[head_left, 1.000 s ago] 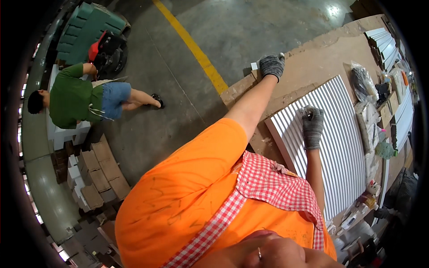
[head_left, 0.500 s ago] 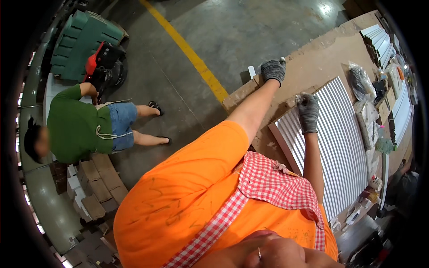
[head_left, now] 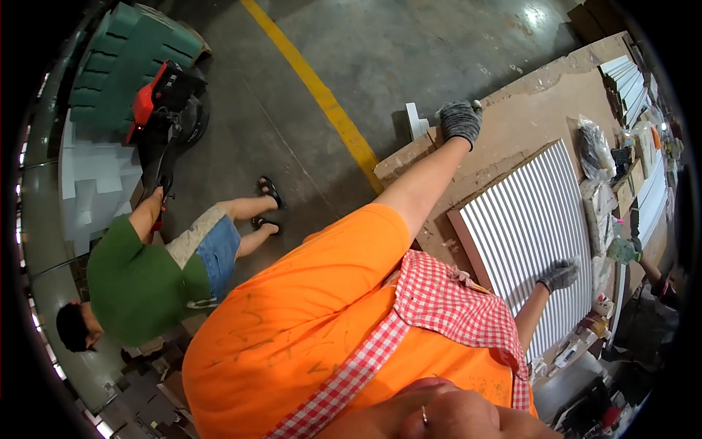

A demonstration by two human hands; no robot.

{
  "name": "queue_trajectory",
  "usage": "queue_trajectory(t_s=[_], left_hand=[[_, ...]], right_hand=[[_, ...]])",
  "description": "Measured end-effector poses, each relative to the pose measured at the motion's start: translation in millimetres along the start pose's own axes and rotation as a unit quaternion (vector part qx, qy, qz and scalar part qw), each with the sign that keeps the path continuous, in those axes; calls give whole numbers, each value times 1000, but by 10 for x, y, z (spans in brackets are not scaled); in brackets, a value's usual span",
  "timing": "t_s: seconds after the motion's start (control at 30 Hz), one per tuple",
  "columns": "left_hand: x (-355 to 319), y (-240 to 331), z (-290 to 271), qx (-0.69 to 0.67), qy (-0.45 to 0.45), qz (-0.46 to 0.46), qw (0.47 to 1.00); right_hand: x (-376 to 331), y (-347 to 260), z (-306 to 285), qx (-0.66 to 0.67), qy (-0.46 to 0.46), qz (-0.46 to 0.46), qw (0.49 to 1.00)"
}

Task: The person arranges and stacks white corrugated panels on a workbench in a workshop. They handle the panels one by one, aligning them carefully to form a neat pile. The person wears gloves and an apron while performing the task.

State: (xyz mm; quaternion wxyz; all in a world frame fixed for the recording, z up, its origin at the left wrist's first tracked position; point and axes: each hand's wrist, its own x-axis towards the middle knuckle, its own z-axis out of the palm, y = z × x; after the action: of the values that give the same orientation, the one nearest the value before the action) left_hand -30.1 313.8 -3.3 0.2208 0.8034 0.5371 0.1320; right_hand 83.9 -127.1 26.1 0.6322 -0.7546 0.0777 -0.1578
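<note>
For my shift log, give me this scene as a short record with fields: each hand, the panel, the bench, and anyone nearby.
left hand: grey glove, resting on the workbench edge
right hand: grey glove, flat on the ribbed white panel
ribbed white panel: lying flat on the bench
workbench: brown board top
nearby: person in green shirt by a red pallet jack

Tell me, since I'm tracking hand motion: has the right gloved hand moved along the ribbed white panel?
Yes. The right hand has slid from the ribbed white panel's far end toward its near end; the left hand rests at the bench edge.
</note>
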Motion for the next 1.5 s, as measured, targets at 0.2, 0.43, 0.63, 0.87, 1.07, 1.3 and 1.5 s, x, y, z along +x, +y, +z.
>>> queue_trajectory(t_s=[0.2, 0.43, 0.63, 0.87, 1.07, 1.3, 1.5], left_hand=[[-46, 42, -194, -22, -23, -11, 999], [-37, 14, -126, -10, 27, 10, 1000], [-25, -3, -62, -24, -2, 12, 1000], [-15, -8, 22, -19, 44, 18, 999], [-5, -35, 70, -2, 36, 15, 999], [-9, -11, 5, 15, 22, 11, 1000], [-58, 20, -16, 27, 25, 10, 999]], right_hand=[[9, 123, -13, -112, 46, -61, 991], [113, 219, -46, -339, 72, -190, 918], [147, 299, -103, -336, 74, -201, 917], [85, 255, -102, -298, 62, -187, 934], [-64, 32, 38, -156, 39, -59, 985], [-62, 14, 49, -150, 33, -107, 982], [-101, -31, 74, -60, 18, -51, 997]])
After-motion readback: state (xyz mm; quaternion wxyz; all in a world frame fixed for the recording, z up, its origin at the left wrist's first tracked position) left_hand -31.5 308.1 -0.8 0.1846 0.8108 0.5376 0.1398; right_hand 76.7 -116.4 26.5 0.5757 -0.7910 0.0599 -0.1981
